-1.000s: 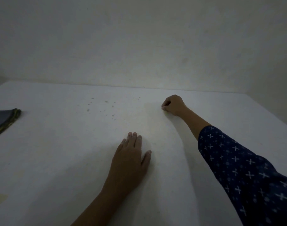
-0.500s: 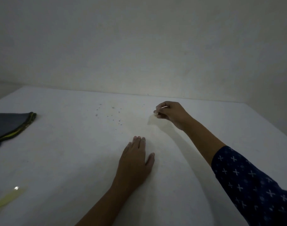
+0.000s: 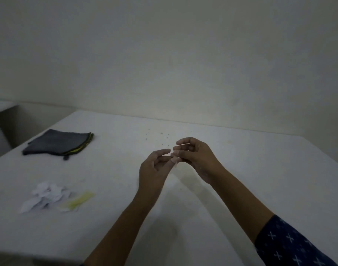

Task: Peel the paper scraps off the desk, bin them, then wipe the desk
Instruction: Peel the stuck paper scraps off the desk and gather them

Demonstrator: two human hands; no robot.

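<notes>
Both hands are raised above the white desk (image 3: 241, 189) near its middle, fingertips meeting. My right hand (image 3: 195, 156) pinches a small pale paper scrap (image 3: 175, 163) between thumb and fingers. My left hand (image 3: 154, 169) reaches its fingertips to the same scrap; the image is blurred, so I cannot tell if it grips it. A pile of torn white paper scraps (image 3: 46, 196) lies on the desk at the left, with a yellowish strip (image 3: 78, 201) beside it. A folded dark grey cloth (image 3: 58, 144) with a yellow-green edge lies at the far left.
Small dark specks (image 3: 158, 136) dot the desk just beyond my hands. A pale wall runs along the desk's far edge. The desk's left edge drops off past the cloth, and its near edge shows at the bottom left.
My right hand has lifted off the desk with a scrap and come back toward me. My left hand rose from lying flat to meet it. The view shifted right, revealing the scrap pile.
</notes>
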